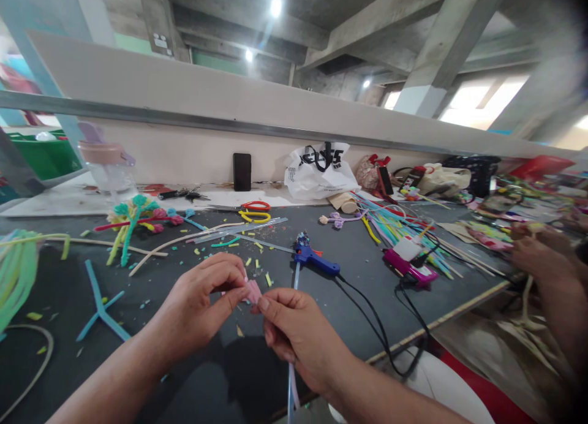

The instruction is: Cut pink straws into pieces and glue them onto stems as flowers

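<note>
A small pink piece [252, 292], with what look like petals or folds, is pinched between my two hands above the dark table. My left hand [206, 298] grips its upper left side with thumb and forefinger. On its lower right side, my right hand [294, 326] presses with the thumb, its other fingers curled underneath. A pale pink strip [294, 394] hangs below my right hand, beside a clear glue stick [297, 277]. Just beyond lies a blue hot glue gun [316, 260]. Yellow and green scraps [269, 279] are scattered near my fingertips.
Scissors with red and yellow handles [255, 212] lie at the back. Colourful bent stems [126, 225] and blue crossed strips [98, 307] are on the left. At right are a magenta glue gun [408, 268], trailing black cables [367, 317], and another person's hands [535, 246].
</note>
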`<action>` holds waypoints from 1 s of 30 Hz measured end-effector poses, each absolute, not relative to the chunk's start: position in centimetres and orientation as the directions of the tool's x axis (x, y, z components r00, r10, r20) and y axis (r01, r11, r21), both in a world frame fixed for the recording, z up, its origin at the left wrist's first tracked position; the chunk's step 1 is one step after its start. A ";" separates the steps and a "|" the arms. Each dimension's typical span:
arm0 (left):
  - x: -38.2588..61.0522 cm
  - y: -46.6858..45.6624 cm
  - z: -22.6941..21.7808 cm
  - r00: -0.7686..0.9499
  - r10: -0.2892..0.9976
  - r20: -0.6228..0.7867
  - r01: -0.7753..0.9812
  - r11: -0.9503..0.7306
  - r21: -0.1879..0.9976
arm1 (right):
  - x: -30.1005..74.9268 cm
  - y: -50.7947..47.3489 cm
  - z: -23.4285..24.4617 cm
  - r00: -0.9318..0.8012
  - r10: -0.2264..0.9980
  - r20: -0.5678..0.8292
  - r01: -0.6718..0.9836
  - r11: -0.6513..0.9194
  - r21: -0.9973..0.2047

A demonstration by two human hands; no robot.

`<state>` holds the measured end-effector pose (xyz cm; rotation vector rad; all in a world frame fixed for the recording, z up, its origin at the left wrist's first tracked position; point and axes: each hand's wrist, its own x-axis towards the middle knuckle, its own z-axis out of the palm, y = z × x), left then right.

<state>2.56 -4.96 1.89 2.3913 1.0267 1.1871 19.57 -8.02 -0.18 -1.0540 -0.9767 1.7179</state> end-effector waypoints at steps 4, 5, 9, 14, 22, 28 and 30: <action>2.6 -4.9 1.8 0.403 0.704 0.585 0.463 -0.708 0.533 | 19.6 -8.1 -0.1 -0.279 0.929 -0.243 -0.283 -0.322 -0.904; 2.6 -4.9 1.8 0.403 0.705 0.583 0.461 -0.707 0.537 | 19.6 -8.1 0.0 -0.283 0.927 -0.247 -0.283 -0.326 -0.902; 2.7 -4.9 1.8 0.404 0.704 0.584 0.464 -0.708 0.532 | 19.5 -8.1 0.4 -0.298 0.915 -0.273 -0.292 -0.359 -0.886; 2.6 -4.9 1.7 0.409 0.700 0.586 0.459 -0.713 0.531 | 19.5 -8.1 0.7 -0.320 0.900 -0.297 -0.291 -0.392 -0.873; 2.7 -4.9 1.6 0.411 0.705 0.578 0.467 -0.707 0.531 | 19.5 -8.1 0.4 -0.348 0.884 -0.311 -0.308 -0.422 -0.853; 2.8 -5.0 1.8 0.418 0.704 0.574 0.464 -0.709 0.531 | 19.7 -8.0 0.5 -0.368 0.871 -0.326 -0.314 -0.447 -0.838; 2.9 -4.9 1.7 0.421 0.702 0.574 0.465 -0.710 0.528 | 19.8 -8.0 0.4 -0.377 0.864 -0.334 -0.314 -0.458 -0.831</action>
